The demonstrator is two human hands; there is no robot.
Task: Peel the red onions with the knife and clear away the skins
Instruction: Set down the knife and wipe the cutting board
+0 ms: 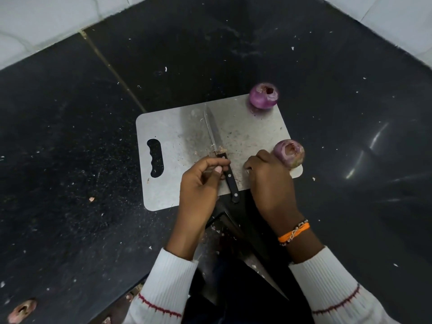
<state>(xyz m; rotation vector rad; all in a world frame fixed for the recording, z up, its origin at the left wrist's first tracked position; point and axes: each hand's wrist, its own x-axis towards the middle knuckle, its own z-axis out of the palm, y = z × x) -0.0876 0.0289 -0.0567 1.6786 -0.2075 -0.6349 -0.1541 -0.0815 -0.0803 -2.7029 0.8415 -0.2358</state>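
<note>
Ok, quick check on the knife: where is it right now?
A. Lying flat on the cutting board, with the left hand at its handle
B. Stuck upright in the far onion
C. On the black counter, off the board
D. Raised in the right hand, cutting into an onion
A: the knife lies flat on the cutting board, blade pointing away, with the left hand at its black handle.

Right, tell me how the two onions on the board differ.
The far onion sits alone at the board's far corner; the near onion sits at its right edge beside the right hand. The far one is deeper purple, the near one paler. Both have a cut top facing up.
</note>
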